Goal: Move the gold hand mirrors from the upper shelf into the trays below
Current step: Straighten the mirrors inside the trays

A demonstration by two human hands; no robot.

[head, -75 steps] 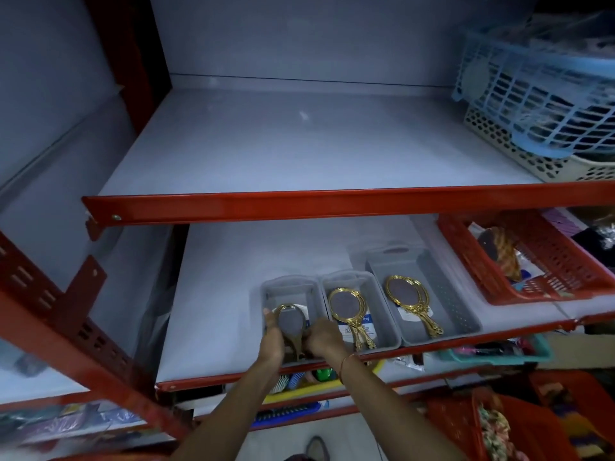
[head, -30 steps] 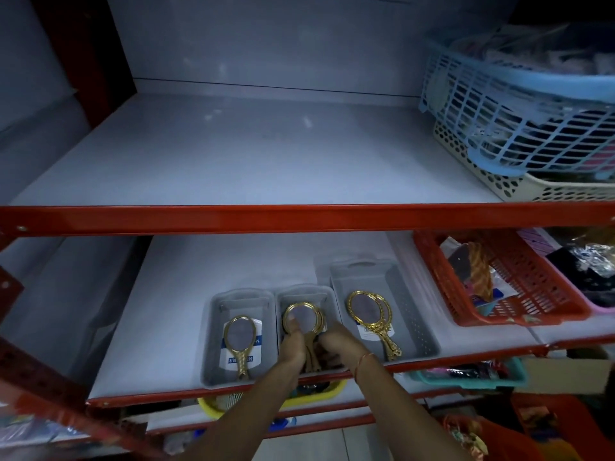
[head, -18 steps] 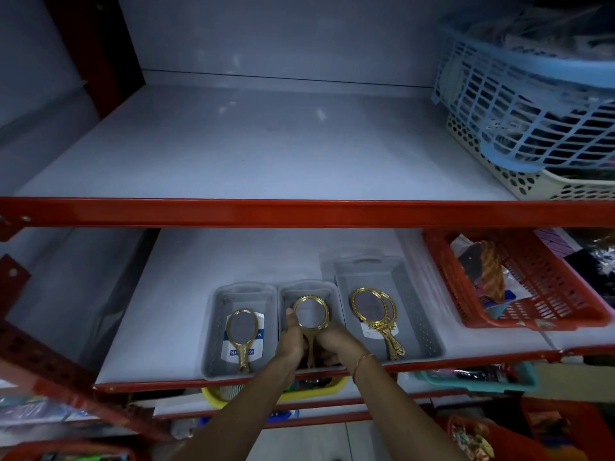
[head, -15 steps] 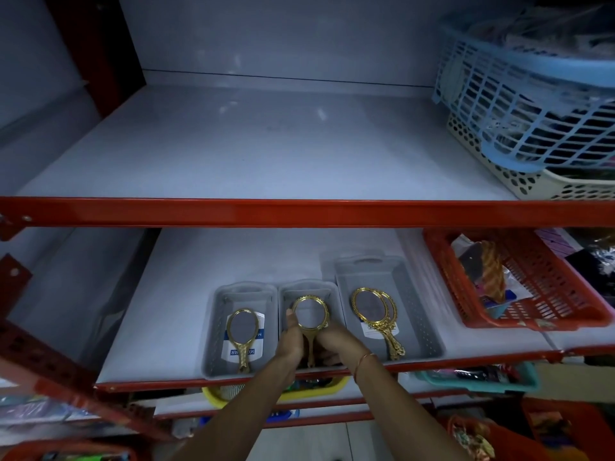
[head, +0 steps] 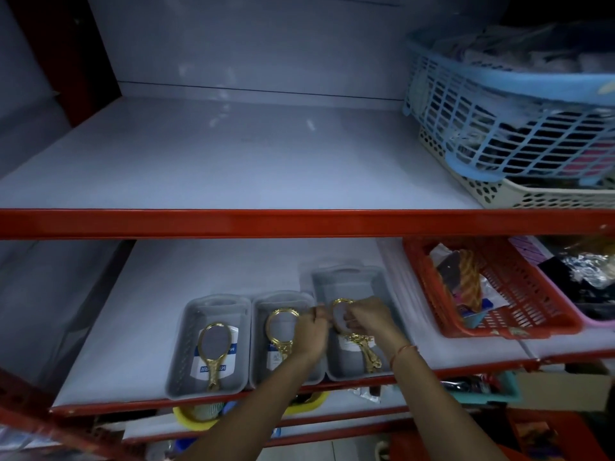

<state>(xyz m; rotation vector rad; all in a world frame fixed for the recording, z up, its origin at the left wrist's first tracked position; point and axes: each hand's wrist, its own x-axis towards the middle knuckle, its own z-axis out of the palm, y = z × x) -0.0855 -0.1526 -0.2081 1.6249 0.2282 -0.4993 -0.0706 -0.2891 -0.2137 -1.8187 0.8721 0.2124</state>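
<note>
Three grey trays stand side by side on the lower shelf: left tray [head: 178, 354], middle tray [head: 258, 331], right tray [head: 346, 279]. One gold hand mirror [head: 213, 344] lies in the left tray. Another gold mirror [head: 281, 331] lies in the middle tray. In the right tray, gold mirrors [head: 370, 356] lie stacked. My right hand [head: 369, 319] grips the round head of the top one. My left hand [head: 309, 334] pinches its left rim, with my wrist over the middle tray. The upper shelf [head: 233, 161] shows no mirrors.
A blue lattice basket [head: 499, 104] sits on a cream basket [head: 539, 194] at the upper shelf's right. A red basket [head: 429, 287] of small goods stands right of the trays, with a pink one [head: 595, 322] beyond. An orange shelf beam [head: 233, 222] crosses above the trays.
Both hands have left the mirror in the middle tray and moved right onto the mirror in the right tray. The middle mirror now lies free.
</note>
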